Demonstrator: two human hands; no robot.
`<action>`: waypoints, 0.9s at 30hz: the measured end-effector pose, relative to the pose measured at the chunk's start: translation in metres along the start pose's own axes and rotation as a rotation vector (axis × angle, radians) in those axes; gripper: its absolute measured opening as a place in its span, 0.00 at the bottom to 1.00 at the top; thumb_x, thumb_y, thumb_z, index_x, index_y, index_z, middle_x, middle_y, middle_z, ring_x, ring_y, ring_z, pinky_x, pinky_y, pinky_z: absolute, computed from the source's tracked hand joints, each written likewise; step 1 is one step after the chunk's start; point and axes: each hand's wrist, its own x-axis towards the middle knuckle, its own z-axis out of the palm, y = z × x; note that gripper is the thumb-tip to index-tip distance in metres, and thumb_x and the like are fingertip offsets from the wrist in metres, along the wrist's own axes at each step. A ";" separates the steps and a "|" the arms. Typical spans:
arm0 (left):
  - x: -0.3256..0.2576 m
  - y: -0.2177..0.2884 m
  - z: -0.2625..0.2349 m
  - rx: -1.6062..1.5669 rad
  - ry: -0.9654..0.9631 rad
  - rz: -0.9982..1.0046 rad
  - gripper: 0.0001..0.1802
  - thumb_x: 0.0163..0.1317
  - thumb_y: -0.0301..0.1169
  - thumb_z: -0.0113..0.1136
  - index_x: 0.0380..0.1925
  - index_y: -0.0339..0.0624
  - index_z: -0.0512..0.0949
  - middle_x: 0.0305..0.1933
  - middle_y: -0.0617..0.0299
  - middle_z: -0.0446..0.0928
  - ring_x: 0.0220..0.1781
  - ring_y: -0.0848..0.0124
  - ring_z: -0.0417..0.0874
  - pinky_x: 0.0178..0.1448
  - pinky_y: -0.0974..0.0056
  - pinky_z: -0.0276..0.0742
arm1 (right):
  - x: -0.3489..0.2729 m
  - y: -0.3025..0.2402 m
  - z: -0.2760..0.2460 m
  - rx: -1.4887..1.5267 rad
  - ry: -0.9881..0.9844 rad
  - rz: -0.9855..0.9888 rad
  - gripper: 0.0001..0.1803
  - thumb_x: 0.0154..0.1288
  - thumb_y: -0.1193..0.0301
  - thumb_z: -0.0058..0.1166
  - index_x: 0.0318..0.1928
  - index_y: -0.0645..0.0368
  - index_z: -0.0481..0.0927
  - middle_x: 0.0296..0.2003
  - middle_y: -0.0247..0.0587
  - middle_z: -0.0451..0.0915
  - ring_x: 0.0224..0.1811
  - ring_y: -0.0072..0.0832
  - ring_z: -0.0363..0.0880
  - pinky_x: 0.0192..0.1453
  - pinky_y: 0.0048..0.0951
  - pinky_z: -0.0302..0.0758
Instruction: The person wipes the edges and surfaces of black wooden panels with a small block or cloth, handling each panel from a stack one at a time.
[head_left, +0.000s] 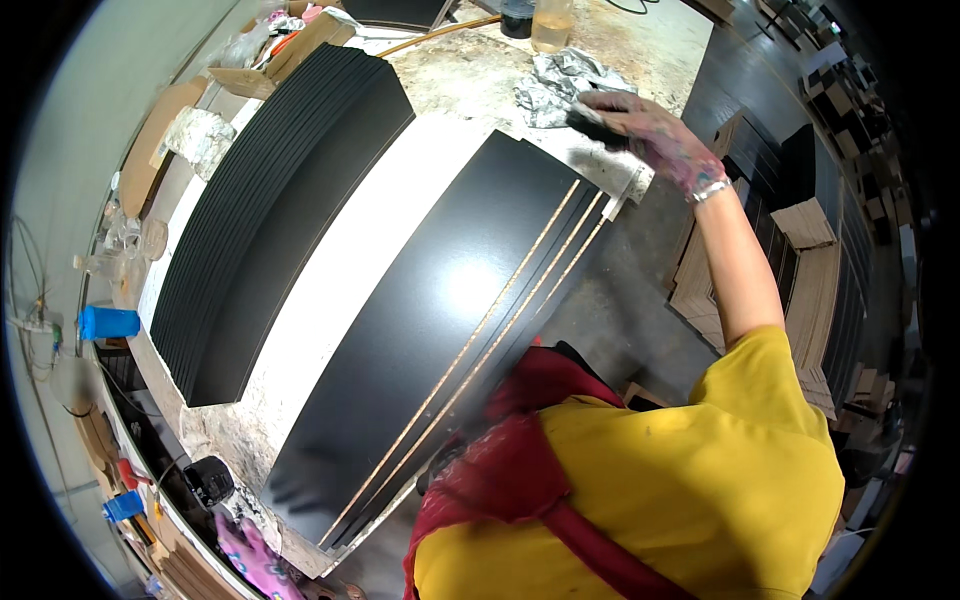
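Note:
My right hand (655, 140), in a stained pink patterned glove, reaches to the table's far right. It is closed on a dark pad (597, 128), slightly blurred, beside a crumpled grey-white cloth (565, 85). At the lower left edge, my left hand (255, 560) wears a pink patterned glove. Its fingers are stretched out and hold nothing I can see. Close to it stands a small black container (208, 481). Between the hands lie glossy black curved panels (430, 290), overlapping in steps, with thin tan raw edges along the side nearest me.
A stack of black curved panels (290, 190) lies farther left on the stained worktable (455, 75). At the back are a jar of dark liquid (517, 18) and a cup of amber liquid (552, 25). A blue cup (108, 323) sits at the left edge. More panels (815, 290) are stacked beyond my right arm.

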 end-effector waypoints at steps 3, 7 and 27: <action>0.048 0.051 0.012 -0.319 0.103 0.386 0.37 0.74 0.59 0.39 0.75 0.53 0.60 0.79 0.52 0.56 0.78 0.53 0.59 0.78 0.42 0.54 | 0.023 0.004 0.016 -0.304 0.073 -0.086 0.26 0.70 0.63 0.56 0.65 0.59 0.76 0.61 0.40 0.78 0.59 0.27 0.75 0.63 0.30 0.71; 0.090 0.155 0.078 0.000 -0.033 0.542 0.33 0.72 0.48 0.53 0.71 0.41 0.66 0.67 0.46 0.72 0.69 0.50 0.72 0.72 0.51 0.67 | 0.058 0.016 0.071 -0.580 0.071 -0.111 0.22 0.68 0.62 0.59 0.61 0.50 0.81 0.57 0.38 0.82 0.57 0.29 0.79 0.62 0.28 0.73; 0.097 0.051 0.035 -0.022 -0.308 0.460 0.26 0.73 0.52 0.50 0.59 0.46 0.77 0.55 0.49 0.82 0.58 0.52 0.82 0.61 0.55 0.75 | -0.097 -0.028 0.226 -1.012 -0.563 -0.761 0.20 0.59 0.80 0.58 0.53 0.56 0.82 0.56 0.47 0.78 0.59 0.44 0.77 0.64 0.37 0.74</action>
